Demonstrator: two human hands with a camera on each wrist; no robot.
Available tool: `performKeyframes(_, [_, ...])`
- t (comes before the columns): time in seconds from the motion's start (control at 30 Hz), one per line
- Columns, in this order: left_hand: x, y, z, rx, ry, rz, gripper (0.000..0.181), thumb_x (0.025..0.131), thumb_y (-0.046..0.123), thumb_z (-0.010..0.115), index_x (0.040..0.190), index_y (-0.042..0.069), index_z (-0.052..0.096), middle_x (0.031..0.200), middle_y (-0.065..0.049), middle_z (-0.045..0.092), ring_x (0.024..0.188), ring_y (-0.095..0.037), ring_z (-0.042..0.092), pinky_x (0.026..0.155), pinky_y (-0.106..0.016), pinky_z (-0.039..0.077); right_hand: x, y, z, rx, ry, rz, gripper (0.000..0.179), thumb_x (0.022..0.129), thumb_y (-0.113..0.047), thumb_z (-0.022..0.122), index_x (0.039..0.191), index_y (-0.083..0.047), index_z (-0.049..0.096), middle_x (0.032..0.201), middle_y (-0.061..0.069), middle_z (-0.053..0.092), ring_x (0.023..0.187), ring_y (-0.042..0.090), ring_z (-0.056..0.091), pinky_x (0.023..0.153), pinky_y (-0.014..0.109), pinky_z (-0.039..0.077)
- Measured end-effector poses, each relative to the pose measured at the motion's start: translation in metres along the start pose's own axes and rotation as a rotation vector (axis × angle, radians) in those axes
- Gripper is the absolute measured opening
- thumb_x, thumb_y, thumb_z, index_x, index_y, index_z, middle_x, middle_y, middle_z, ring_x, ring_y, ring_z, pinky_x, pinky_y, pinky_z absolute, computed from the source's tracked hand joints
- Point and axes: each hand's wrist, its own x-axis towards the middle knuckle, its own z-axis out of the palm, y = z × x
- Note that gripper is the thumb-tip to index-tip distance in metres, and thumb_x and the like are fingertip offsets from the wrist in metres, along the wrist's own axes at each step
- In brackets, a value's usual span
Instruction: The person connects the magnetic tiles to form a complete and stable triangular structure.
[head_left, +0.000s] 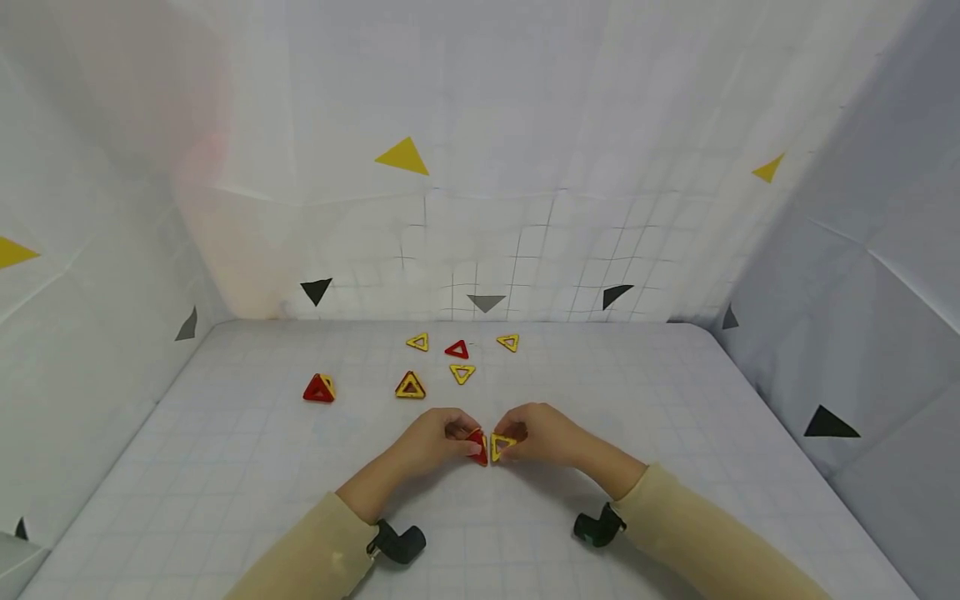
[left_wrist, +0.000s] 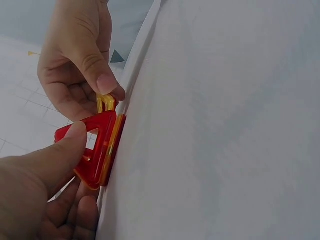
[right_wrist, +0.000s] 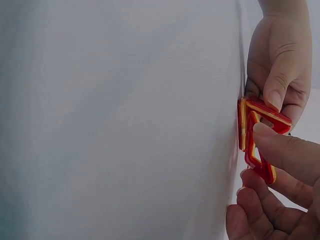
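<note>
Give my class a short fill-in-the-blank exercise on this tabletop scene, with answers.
1. In the head view, the left hand pinches a triangular piece that looks mostly ____.
2. There, the right hand pinches another piece that looks mostly ____.
3. At the back, one small red triangle is grouped with ____ small yellow triangles.

Answers: red; yellow; three.

Red triangle (head_left: pixel 481 457) beside yellow triangle (head_left: pixel 494 449)

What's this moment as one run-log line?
left hand: pinches red-yellow piece | right hand: pinches yellow-red piece | other triangles: farther across table
</note>
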Motion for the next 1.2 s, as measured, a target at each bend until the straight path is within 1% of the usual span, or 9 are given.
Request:
performKeyframes(0.13, [0.0004, -0.0004, 0.0003, -0.002, 0.003, -0.007, 0.019, 0.089, 0.024, 0.078, 0.106, 0.016, 0.071, 0.089, 0.007, 0.066, 0.087, -0.012, 0.061, 0.080, -0.031, 0.051, 0.0007, -0.0001, 0.0015, 0.009, -0.004, -0.021, 0.022, 0.081, -0.012, 0.085, 0.101, -0.010, 0.075, 0.092, -0.006, 0.071, 0.083, 0.009, 0.063, 0.076, 0.029, 0.055])
performKeyframes(0.37, [0.0011, -0.0017, 0.0017, -0.011, 0.002, -0.010, 0.019, 0.089, 0.024, 0.078, 0.105, 0.016, 0.071, 0.089, 0.007, 0.067, 0.086, -0.012, 0.062, 0.080, -0.031, 0.051, 0.0011, -0.0023, 0.0030, -0.017, -0.005, -0.019, 0.021, 0.081, -0.014, 0.085, 0.100, -0.012, 0.075, 0.089, -0.008, 0.070, 0.080, 0.009, 0.061, 0.075, 0.027, 0.054])
performKeyframes(0.6, [0.0016, -0.0020, 0.0014, -0.019, 0.002, 0.009, 0.020, 0.089, 0.022, 0.078, 0.105, 0.014, 0.071, 0.090, 0.006, 0.067, 0.086, -0.012, 0.062, 0.080, -0.030, 0.051, 0.0022, -0.0019, 0.0027, -0.013, -0.009, -0.006, 0.022, 0.081, -0.015, 0.085, 0.101, -0.013, 0.075, 0.088, -0.008, 0.070, 0.080, 0.010, 0.061, 0.075, 0.029, 0.054])
performKeyframes(0.83, [0.0005, -0.0019, -0.0010, -0.028, -0.007, 0.042, 0.020, 0.089, 0.019, 0.078, 0.106, 0.013, 0.072, 0.090, 0.006, 0.067, 0.086, -0.012, 0.062, 0.080, -0.031, 0.052, 0.0039, -0.0035, 0.0023, 0.001, -0.010, 0.011, 0.023, 0.081, -0.014, 0.085, 0.101, -0.012, 0.074, 0.088, -0.007, 0.070, 0.080, 0.011, 0.062, 0.075, 0.029, 0.054])
performKeyframes(1.0, [-0.0005, -0.0007, -0.0024, -0.048, -0.018, 0.045, 0.019, 0.089, 0.017, 0.078, 0.106, 0.012, 0.072, 0.090, 0.006, 0.068, 0.086, -0.012, 0.063, 0.080, -0.030, 0.052, 0.0037, -0.0028, 0.0028, 0.008, -0.010, 0.000, 0.022, 0.081, -0.014, 0.084, 0.100, -0.012, 0.074, 0.088, -0.007, 0.070, 0.079, 0.010, 0.062, 0.074, 0.028, 0.055])
performKeyframes(1.2, [-0.0008, -0.0007, -0.0046, -0.049, -0.035, 0.043, 0.018, 0.089, 0.016, 0.077, 0.107, 0.013, 0.072, 0.090, 0.006, 0.069, 0.087, -0.012, 0.063, 0.081, -0.030, 0.052, 0.0038, -0.0029, 0.0031, 0.040, -0.015, 0.000, 0.023, 0.081, -0.014, 0.084, 0.102, -0.010, 0.074, 0.089, -0.007, 0.070, 0.080, 0.009, 0.063, 0.073, 0.027, 0.055])
